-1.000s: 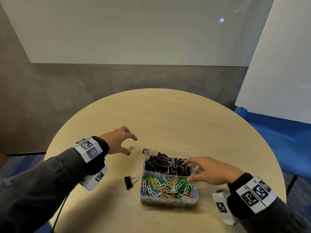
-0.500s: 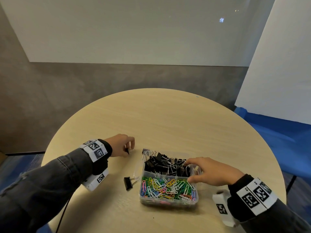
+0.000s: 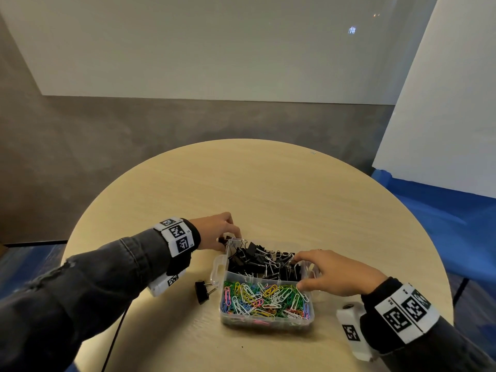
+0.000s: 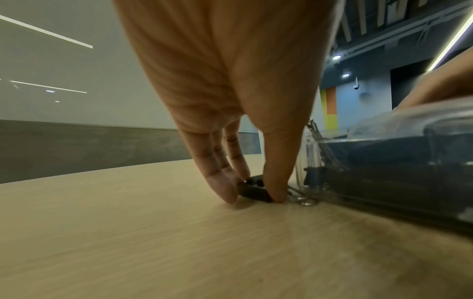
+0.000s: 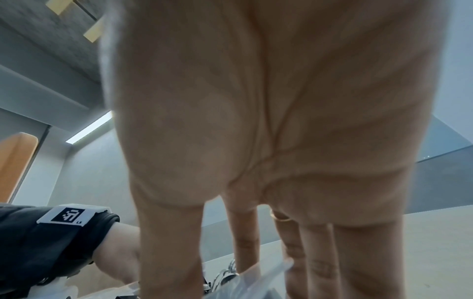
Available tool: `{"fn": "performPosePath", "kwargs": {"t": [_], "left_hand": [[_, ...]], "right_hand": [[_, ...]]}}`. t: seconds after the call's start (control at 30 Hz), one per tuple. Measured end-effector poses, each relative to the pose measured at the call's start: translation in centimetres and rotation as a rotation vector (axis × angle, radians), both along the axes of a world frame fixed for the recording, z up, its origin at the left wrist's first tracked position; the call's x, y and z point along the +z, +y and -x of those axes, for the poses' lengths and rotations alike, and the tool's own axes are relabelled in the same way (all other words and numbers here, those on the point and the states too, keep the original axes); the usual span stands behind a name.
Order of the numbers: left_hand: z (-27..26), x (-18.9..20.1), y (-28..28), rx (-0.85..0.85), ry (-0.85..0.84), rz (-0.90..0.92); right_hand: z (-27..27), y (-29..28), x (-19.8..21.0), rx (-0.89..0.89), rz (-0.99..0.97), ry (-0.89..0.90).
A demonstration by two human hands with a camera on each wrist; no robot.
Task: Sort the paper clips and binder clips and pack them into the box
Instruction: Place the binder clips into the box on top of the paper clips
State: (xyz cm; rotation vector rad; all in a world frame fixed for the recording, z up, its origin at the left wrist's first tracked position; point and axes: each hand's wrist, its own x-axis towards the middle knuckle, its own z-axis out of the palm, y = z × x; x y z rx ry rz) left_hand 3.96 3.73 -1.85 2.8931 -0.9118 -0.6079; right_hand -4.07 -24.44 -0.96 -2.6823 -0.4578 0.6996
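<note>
One round tabletop [image 3: 268,189] carries a clear two-compartment box [image 3: 265,322] at its 6 o'clock edge: black binder clips [image 3: 257,260] fill the 12 o'clock half, coloured paper clips [image 3: 265,298] the 6 o'clock half. The right hand [image 3: 338,273] grips the box's 3 o'clock rim. The left hand [image 3: 217,232], at the box's 10 o'clock corner, pinches a small binder clip [image 4: 253,189] lying on the tabletop. Another stray binder clip [image 3: 202,291] lies at 9 o'clock. Such clips are probably light, stiff and springy; the black body looks the best place to hold.
</note>
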Motion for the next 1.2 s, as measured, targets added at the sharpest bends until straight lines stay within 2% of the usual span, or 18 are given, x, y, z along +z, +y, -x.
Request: {"fn": "performPosePath", "kwargs": {"t": [0.2, 0.37, 0.47, 0.63, 0.8, 1.03, 1.2], "left_hand": [[-0.1, 0.3, 0.8, 0.028, -0.067, 0.052], [0.1, 1.8, 1.3, 0.133, -0.169, 0.252], [0.5, 2.6, 0.7, 0.142, -0.191, 0.36], [1.3, 4.0, -0.8, 0.12, -0.164, 0.459], [3.1, 5.3, -2.8, 0.059, -0.05, 0.587], [4.9, 3.6, -5.7, -0.043, 0.065, 0.56], [5.5, 3.0, -6.8, -0.132, 0.054, 0.457]], "right_hand": [[0.0, -0.1, 0.0, -0.001, 0.011, 0.004], [0.0, 0.1, 0.1, -0.004, 0.007, 0.011], [0.1, 0.1, 0.2, -0.002, 0.011, 0.011], [0.1, 0.2, 0.3, -0.003, 0.013, 0.007], [0.2, 0.2, 0.4, -0.004, 0.017, 0.006], [0.2, 0.3, 0.5, -0.002, 0.032, 0.0], [0.1, 0.3, 0.3, -0.005, 0.032, -0.003]]}}
